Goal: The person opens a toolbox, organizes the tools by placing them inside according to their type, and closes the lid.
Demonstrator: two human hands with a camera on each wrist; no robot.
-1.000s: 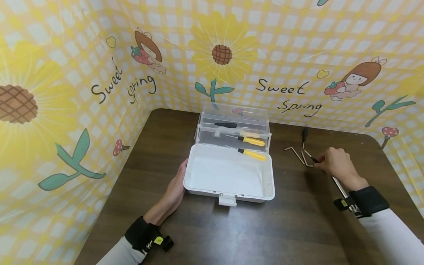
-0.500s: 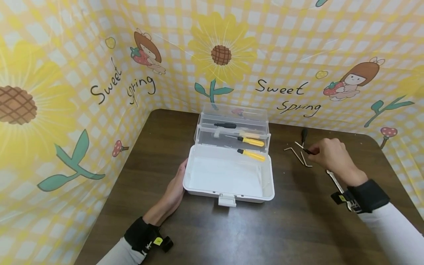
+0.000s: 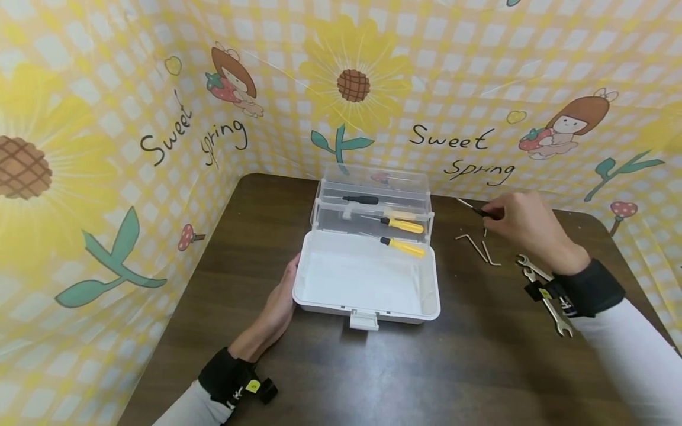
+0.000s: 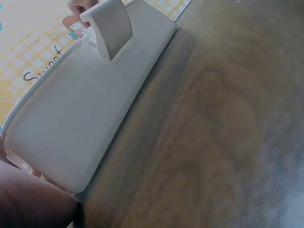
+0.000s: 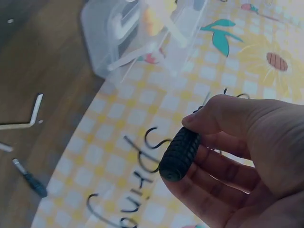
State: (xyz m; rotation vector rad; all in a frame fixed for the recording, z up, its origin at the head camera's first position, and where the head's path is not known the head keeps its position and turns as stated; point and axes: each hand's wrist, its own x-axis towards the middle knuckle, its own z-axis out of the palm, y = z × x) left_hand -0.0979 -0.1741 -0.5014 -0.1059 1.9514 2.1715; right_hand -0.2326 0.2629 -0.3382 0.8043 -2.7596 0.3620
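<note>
My right hand (image 3: 524,225) pinches a black-handled screwdriver (image 3: 481,212) between thumb and fingers, above the table's back right. Its ribbed handle end (image 5: 179,154) faces the right wrist camera. A white toolbox (image 3: 319,303) stands with its clear lid raised; my left hand (image 3: 279,307) rests along its left wall, the thumb (image 4: 35,199) at the front corner. Yellow-handled screwdrivers (image 3: 406,226) and a black-handled one (image 3: 362,200) lie in the upper trays, while the white lower compartment shows its bare floor. Another black screwdriver (image 5: 29,179) lies on the table, mostly hidden from the head view.
Two hex keys (image 3: 478,249) lie right of the toolbox. Nearer my right wrist are two open-ended wrenches (image 3: 549,305), partly covered by the wrist camera. Patterned cloth (image 3: 458,89) walls off the table's back and left. The toolbox latch (image 3: 364,320) sticks out in front.
My right hand has lifted the screwdriver off the table and carried it back and slightly left. The wrenches have come more into view. My left hand stays at the toolbox.
</note>
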